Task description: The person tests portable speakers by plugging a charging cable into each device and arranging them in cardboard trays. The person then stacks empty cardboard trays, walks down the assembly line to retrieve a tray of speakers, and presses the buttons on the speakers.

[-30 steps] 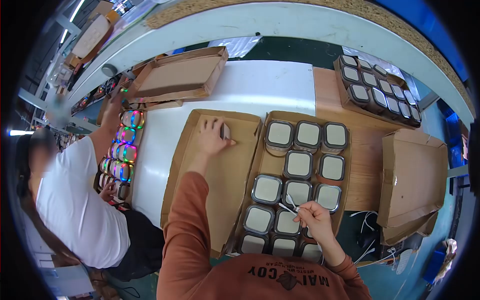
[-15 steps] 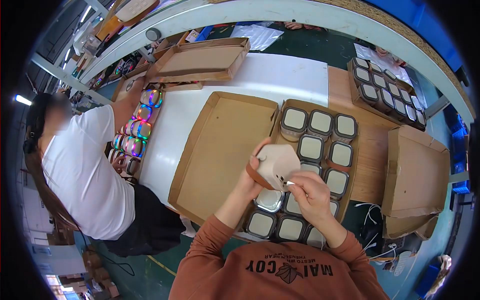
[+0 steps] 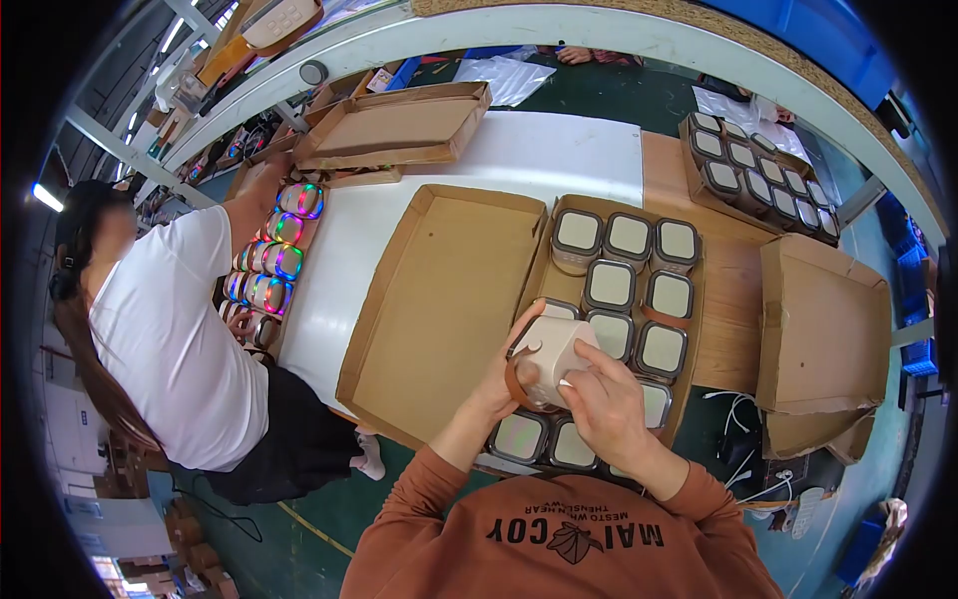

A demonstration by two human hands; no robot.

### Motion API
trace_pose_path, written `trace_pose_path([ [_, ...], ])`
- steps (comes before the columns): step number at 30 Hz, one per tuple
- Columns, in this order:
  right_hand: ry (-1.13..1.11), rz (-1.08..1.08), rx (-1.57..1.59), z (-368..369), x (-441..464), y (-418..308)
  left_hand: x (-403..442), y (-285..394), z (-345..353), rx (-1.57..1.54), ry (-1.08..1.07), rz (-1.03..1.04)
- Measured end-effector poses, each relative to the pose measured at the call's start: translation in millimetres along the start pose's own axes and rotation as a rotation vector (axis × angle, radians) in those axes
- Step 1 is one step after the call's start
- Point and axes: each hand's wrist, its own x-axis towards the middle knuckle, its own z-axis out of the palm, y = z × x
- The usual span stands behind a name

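My left hand is closed around a cream box-shaped speaker with a brown strap. The speaker is tilted above a cardboard tray. Against its near right side, my right hand has its fingers bent, pinching a small white piece whose kind I cannot make out. My right fingers hide the side where the ports were. Beneath my hands, several similar speakers with dark-rimmed pale tops stand in rows in the tray.
A shallow cardboard lid lies left of the tray. Another box of speakers is at the back right, beside an upturned carton. At left, a co-worker in a white shirt handles lit speakers. A metal beam crosses overhead.
The speaker has turned in my left hand, so its ports no longer show. My right hand has shifted slightly left and down, with the white piece still pinched.
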Motion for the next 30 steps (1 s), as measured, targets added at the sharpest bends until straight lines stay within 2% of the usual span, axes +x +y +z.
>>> trace_pose_path([
  [5, 0.048, 0.101, 0.122, -5.6, -7.3, 31.2, -3.6, 3.0, -1.7, 0.251, -0.013, -0.061],
  [7, -0.124, 0.837, 0.835, -22.7, -20.0, 40.2, 9.1, 16.4, -11.4, 0.441, -0.154, -0.036],
  [8, -0.045, 0.816, 1.030, -30.5, -19.3, 42.4, 24.7, 13.8, -22.2, 0.505, -0.118, -0.042],
  [9, -0.046, 0.814, 1.025, -34.9, -22.6, 46.6, 40.4, 22.9, -18.9, 0.621, -0.016, -0.051],
  [10, 0.000, 0.802, 0.989, -38.5, -27.9, 50.7, 62.9, 22.9, -28.2, 0.790, -0.001, 0.067],
  [11, 0.047, 0.786, 0.951, -41.7, -34.3, 55.7, 82.6, 27.6, -35.0, 1.014, 0.034, 0.010],
  [12, 0.105, 0.800, 0.939, -43.0, -43.3, 62.6, 102.0, 30.9, -40.3, 1.360, 0.066, 0.086],
  [13, 0.108, 0.796, 0.931, -49.5, -50.4, 64.8, 119.2, 37.4, -38.1, 1.357, 0.062, 0.094],
  [15, 0.179, 0.917, 0.752, -62.3, -63.8, 66.7, 150.8, 46.0, -32.0, 1.678, 0.031, -0.164],
  [16, 0.208, 0.955, 0.732, -68.8, -68.0, 65.0, 165.6, 49.1, -28.2, 1.672, 0.030, -0.159],
  [18, 0.224, 0.982, 0.671, -77.3, -85.0, 66.9, 189.0, 50.7, -18.7, 1.965, -0.337, -0.468],
  [19, 0.241, 1.013, 0.614, -81.4, -93.7, 67.8, 189.4, 50.1, -10.8, 1.964, -0.339, -0.462],
  [21, 0.237, 1.042, 0.598, -83.7, -113.5, 71.1, 184.1, 43.9, 3.7, 2.109, -0.383, -0.209],
  [22, 0.212, 1.089, 0.620, -82.2, -127.0, 73.2, 188.4, 23.1, -7.0, 2.145, -0.365, 0.020],
  [23, 0.185, 1.138, 0.643, -81.5, -137.7, 73.3, 188.9, 5.6, -22.3, 2.144, -0.378, 0.021],
  [25, 0.116, 1.192, 0.601, -90.5, -141.0, 63.8, 175.4, -3.6, -34.5, 2.209, -0.460, 0.400],
  [26, -0.045, 1.263, 0.492, -95.9, -142.2, 57.7, 171.3, -5.3, -40.9, 2.052, -0.402, 0.415],
  [27, -0.206, 1.331, 0.382, -100.8, -144.9, 50.7, 163.0, -6.3, -45.1, 2.047, -0.425, 0.415],
  [28, -0.320, 1.314, 0.334, -107.5, -149.9, 46.4, 152.5, -7.8, -49.1, 1.972, -0.309, 0.461],
  [29, -0.310, 1.325, 0.332, -110.4, -157.9, 43.6, 140.5, -8.3, -53.2, 1.892, -0.191, 0.505],
  [30, -0.425, 1.359, 0.238, -111.6, -168.1, 39.2, 123.0, -4.2, -53.8, 1.796, -0.111, 0.506],
])
